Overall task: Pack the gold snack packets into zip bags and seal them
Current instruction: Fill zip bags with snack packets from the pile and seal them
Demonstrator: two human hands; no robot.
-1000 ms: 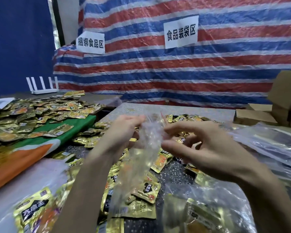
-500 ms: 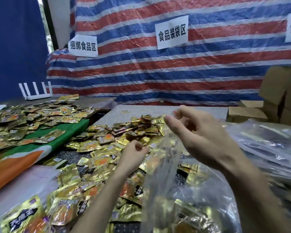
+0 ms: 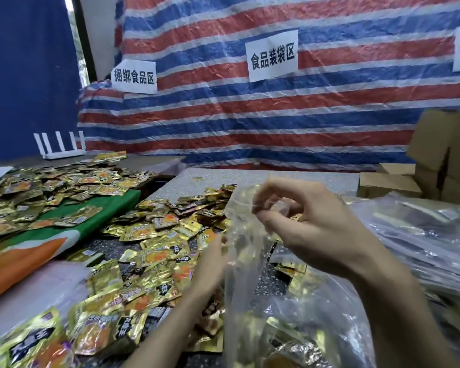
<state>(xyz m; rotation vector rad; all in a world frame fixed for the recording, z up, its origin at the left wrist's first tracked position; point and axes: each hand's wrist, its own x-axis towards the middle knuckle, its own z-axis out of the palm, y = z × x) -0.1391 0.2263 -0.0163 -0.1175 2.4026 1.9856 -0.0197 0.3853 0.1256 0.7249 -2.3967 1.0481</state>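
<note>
A clear zip bag (image 3: 243,264) hangs upright in front of me. My right hand (image 3: 316,229) pinches its top edge between thumb and curled fingers. Through the plastic, gold shows near the bag's bottom. Loose gold snack packets (image 3: 157,235) lie heaped on the speckled table (image 3: 290,179). My left hand (image 3: 210,264) is low over this heap, just left of the bag. Its fingertips are blurred and partly behind the plastic, so I cannot tell whether it holds a packet.
A second heap of gold packets (image 3: 51,187) covers a green and orange sheet (image 3: 37,251) at the left. Clear plastic bags (image 3: 422,235) pile up at the right, with cardboard boxes (image 3: 446,155) behind them. A white router (image 3: 61,144) stands far left.
My left hand let go of the bag's top and dropped to the packet heap. My right hand kept the bag and shifted right; its fingers curled tighter on the top edge.
</note>
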